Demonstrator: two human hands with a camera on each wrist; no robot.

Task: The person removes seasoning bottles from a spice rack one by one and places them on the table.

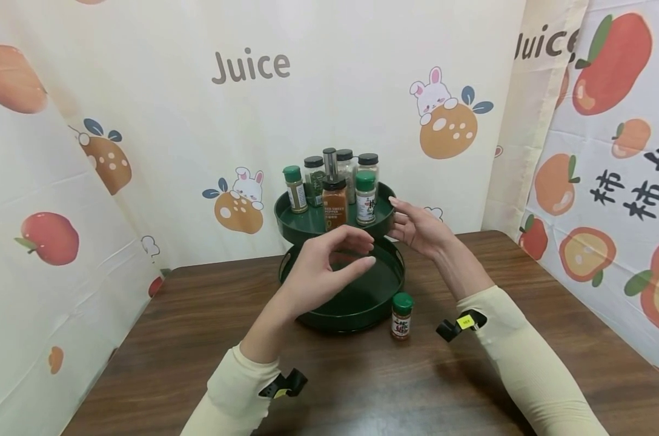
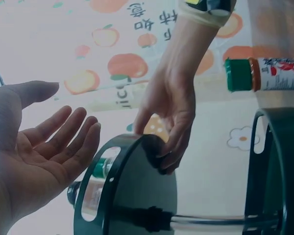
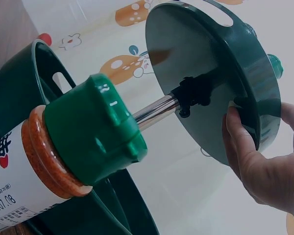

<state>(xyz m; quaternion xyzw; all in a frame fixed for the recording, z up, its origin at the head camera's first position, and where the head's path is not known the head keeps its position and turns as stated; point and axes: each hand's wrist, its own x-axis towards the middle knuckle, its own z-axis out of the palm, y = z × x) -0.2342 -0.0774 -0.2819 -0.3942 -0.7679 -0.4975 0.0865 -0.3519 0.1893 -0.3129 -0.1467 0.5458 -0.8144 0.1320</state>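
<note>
The green rack (image 1: 340, 324) stood in the middle of the head view, with jars (image 1: 335, 206) on its top tray (image 1: 289, 230). The right hand (image 1: 419, 230) pinched that tray's right edge, fingers underneath. The left hand (image 1: 326, 266) was in front, fingers softly bent, thumb apart, holding nothing. A little spice bottle (image 1: 401, 318) stood on the table (image 1: 198, 351), just beside the rack's lower right. The rack looked stiff and smooth, and the jars probably made its top heavy and tippy, so both sides of the rim seemed best to hold. Both wrist views showed the shiny pole (image 3: 157, 112) between the trays, which the head view hid. Its top joint was too dark to see well.
</note>
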